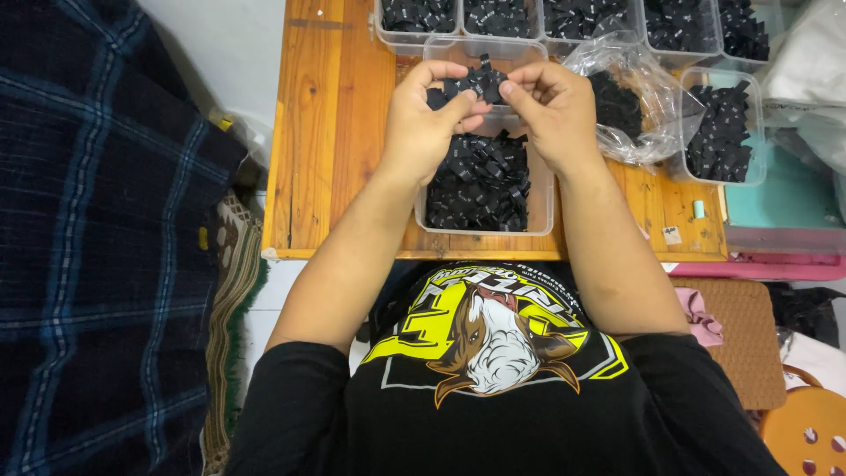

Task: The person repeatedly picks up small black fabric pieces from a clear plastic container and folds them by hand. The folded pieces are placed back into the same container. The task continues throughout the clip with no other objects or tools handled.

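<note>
- Sorting under way: left hand (425,110) and right hand (553,106), both pinched on a bunch of black labels (476,85), above a tub (542,207) on the worktop (326,132).
- Separating one label likely needs a fine fingertip pinch.

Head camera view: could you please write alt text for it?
Both hands, left and right, hold a small bunch of black fabric labels over a clear plastic tub of them on a wooden table; similar tubs line the far edge.

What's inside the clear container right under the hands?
The clear container holds a loose pile of small black fabric labels. The left hand and right hand cover its far end; its bottom is hidden.
</note>
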